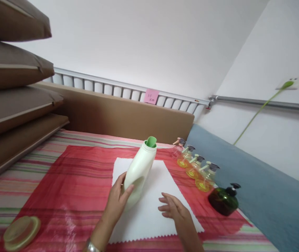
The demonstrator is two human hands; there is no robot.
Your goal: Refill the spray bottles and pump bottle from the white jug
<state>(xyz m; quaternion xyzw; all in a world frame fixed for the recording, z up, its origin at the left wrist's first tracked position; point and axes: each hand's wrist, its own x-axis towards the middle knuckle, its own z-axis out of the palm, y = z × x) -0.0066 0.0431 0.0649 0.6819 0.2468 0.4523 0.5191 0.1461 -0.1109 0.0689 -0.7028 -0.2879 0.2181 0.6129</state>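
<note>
A pale green-white plastic bottle [141, 164] leans with its top to the upper right, over a white cloth with zigzag edges [162, 220]. A green spout [151, 141] shows in its capless mouth. My left hand [119, 192] is wrapped around the bottle's lower left side, thumb on the near face. To the right of the bottle, my right hand [174, 208] hovers over the cloth with its fingers stretched out, holding nothing. Whether the bottle's base touches the cloth, I cannot tell.
Several small pump bottles, one of them a yellow bottle [204, 183], line the right side near a dark green pump bottle [223, 200]. A round yellowish lid or dish [20, 232] lies at the lower left on red sheeting [81, 196]. Brown cushions [15, 101] are stacked at the left.
</note>
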